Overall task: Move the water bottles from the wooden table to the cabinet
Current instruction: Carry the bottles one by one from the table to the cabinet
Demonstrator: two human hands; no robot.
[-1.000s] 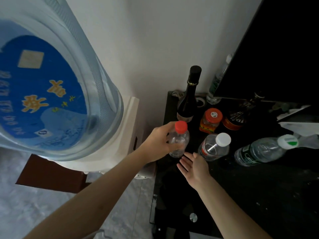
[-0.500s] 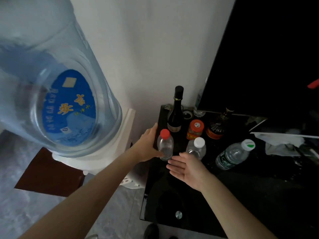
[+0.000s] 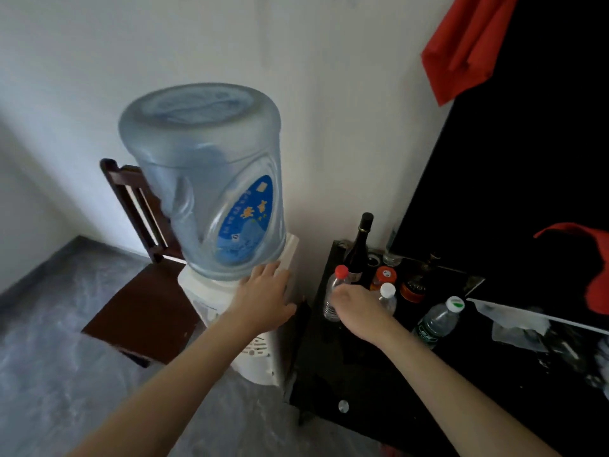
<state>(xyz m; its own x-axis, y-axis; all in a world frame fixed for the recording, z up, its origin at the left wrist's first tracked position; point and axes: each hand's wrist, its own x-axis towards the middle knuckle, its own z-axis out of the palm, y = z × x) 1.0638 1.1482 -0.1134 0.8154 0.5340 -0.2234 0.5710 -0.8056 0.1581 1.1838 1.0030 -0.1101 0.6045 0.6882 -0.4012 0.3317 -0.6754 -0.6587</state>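
Note:
A clear water bottle with a red cap stands upright at the left edge of the black glossy cabinet top. My right hand is palm down against it, fingers curled round its upper body. Just behind that hand stands a white-capped bottle, partly hidden. Further right, a bottle with a green-and-white cap also stands upright. My left hand lies flat and open on the white top of the water dispenser, holding nothing.
A large blue jug sits on the white dispenser left of the cabinet. A dark wine bottle, an orange-lidded jar and a dark jar stand behind the bottles. A black screen, red cloth and brown chair are nearby.
My left hand let go of the red-capped bottle and moved left onto the dispenser. My right hand turned palm down and closed on that bottle. The camera pulled back and up.

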